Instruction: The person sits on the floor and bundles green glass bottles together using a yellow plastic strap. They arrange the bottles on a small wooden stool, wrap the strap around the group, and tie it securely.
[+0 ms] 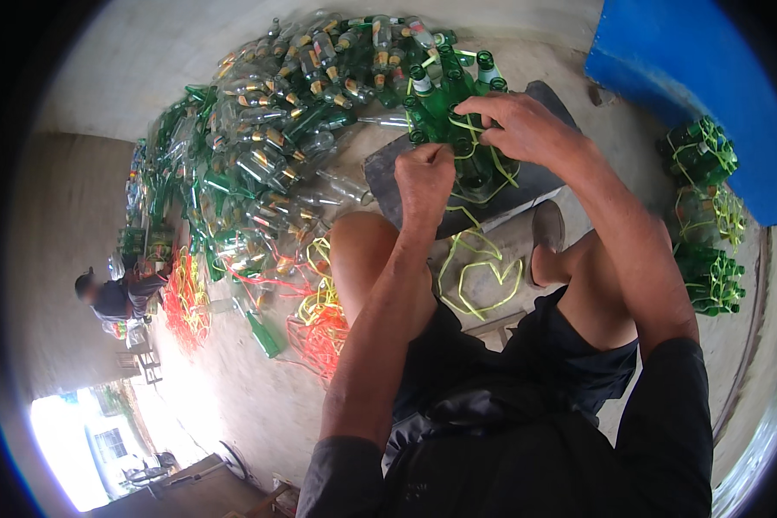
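Note:
A cluster of upright green glass bottles stands on a dark board before me. Yellow-green plastic strap loops around and between the bottles. My left hand is closed in a fist at the near left of the cluster, with strap at its fingers. Over the bottle necks on the right side, my right hand reaches in with its index finger stretched out beside a bottle mouth. Strap runs under that hand; whether the fingers pinch it is hidden. A loose length of strap trails on the floor below the board.
A large heap of clear and green bottles lies to the left. Red and yellow strap tangles and a single green bottle lie by my knee. Strapped bottle bundles stand right, near a blue panel. Another person is far left.

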The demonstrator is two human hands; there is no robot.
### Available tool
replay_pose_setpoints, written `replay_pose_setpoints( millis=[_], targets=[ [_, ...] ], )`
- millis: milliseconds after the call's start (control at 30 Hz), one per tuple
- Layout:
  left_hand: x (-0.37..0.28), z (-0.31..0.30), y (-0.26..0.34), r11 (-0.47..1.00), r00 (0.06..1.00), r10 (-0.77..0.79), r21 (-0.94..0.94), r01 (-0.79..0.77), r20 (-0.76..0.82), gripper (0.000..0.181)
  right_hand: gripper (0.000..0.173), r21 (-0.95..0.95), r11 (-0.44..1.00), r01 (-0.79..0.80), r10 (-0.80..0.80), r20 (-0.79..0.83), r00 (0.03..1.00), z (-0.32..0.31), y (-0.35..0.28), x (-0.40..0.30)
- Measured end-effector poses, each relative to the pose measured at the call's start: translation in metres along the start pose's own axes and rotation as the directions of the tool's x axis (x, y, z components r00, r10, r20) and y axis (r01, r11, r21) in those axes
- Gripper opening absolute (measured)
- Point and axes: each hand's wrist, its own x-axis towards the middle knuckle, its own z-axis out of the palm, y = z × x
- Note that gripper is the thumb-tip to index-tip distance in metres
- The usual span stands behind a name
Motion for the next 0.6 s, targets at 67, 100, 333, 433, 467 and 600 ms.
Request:
replay_pose_setpoints(
  millis=[67,100,333,433,467,600],
  targets=[
    [-0.004,-0.001,-0.002,0.997,1.0,-0.007,-0.078,0.007,-0.011,0.016,0.056,0.017,1.0,-0.023,0.023,0.015,1.0,-0.002,-0.003,0.001],
    [-0.007,0.0,-0.004,0.994,0.998,0.063,-0.088,-0.066,-0.031,0.016,0.057,0.024,0.999,-0.038,0.037,0.022,0.999,-0.002,-0.005,0.001],
    [-0.036,0.005,0.002,0.988,0.989,0.073,-0.128,-0.089,-0.128,0.014,0.056,0.051,0.991,-0.12,0.117,0.054,0.992,-0.001,-0.005,0.002],
    [-0.041,0.006,0.003,0.972,0.99,0.017,-0.228,-0.05,-0.143,0.013,0.057,0.061,0.99,-0.126,0.122,0.074,0.99,0.0,-0.004,0.003],
    [-0.042,0.007,0.001,0.97,0.99,-0.012,-0.242,-0.024,-0.143,0.014,0.057,0.064,0.99,-0.125,0.12,0.071,0.99,-0.001,-0.004,0.003],
    [-0.044,0.007,0.002,0.959,0.99,-0.019,-0.284,-0.021,-0.14,0.013,0.058,0.072,0.993,-0.096,0.092,0.056,0.994,-0.002,-0.003,0.003]
  ],
)
